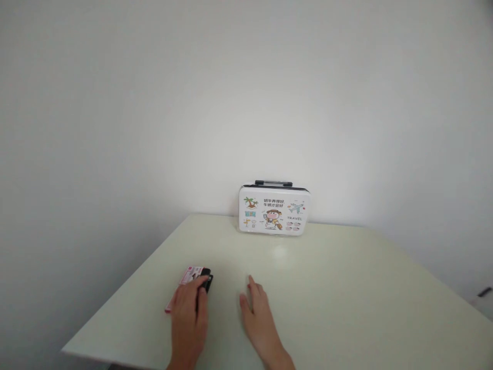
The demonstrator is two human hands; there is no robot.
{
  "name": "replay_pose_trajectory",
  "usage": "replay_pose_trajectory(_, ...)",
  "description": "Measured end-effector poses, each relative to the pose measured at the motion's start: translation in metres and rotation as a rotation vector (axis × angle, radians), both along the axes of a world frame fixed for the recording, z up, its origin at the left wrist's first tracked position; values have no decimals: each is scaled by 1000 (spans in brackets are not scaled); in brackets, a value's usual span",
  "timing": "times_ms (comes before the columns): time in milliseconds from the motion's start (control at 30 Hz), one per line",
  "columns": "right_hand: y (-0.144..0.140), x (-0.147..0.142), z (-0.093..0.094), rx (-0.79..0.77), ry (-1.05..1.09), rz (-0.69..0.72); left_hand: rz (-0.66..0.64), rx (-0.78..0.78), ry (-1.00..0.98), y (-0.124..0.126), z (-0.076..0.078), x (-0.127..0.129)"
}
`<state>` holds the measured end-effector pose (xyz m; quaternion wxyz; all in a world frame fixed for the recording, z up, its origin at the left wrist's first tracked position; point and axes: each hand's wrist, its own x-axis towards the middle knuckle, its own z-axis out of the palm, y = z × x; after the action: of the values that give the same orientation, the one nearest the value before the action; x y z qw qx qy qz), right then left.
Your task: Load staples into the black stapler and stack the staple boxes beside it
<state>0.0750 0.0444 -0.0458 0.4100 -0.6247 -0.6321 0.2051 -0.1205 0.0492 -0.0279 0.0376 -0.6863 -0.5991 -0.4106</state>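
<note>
My left hand (189, 303) is closed around a small black stapler (208, 280) at the left of the table, with the index finger and thumb on it. Much of the stapler is hidden under the fingers. Beside and partly beneath that hand lies a flat pink-and-white box (190, 273) with a dark picture on its face. To the right, my right hand (257, 313) rests low over the bare tabletop. Its fingers are extended and the thumb stands apart, holding nothing.
A white case (274, 210) with cartoon prints and a black handle stands upright at the back of the pale table (339, 288), near the wall (269, 92). Another white item with a black part (484, 292) shows past the table's right edge.
</note>
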Motion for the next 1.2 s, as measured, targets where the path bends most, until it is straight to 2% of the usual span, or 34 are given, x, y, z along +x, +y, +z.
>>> replay_pose_trajectory(67, -15, 48, -4, -18, -77, 2, -172, -47, 61, -10, -6, 42)
replay_pose_trajectory(133, -30, 85, -7, -77, -286, -11, -294, -119, 170, -16, -18, 77)
replay_pose_trajectory(233, -48, 111, -10, -126, -480, -21, -309, -198, 340, -19, -38, 104)
replay_pose_trajectory(367, -56, 110, -12, -132, -555, 0, -270, -219, 429, -17, -49, 104)
replay_pose_trajectory(633, -52, 110, -10, -162, -596, 1, -284, -258, 451, -18, -44, 99)
replay_pose_trajectory(1200, -55, 110, -4, -178, -579, 20, -292, -231, 426, -19, -44, 97)
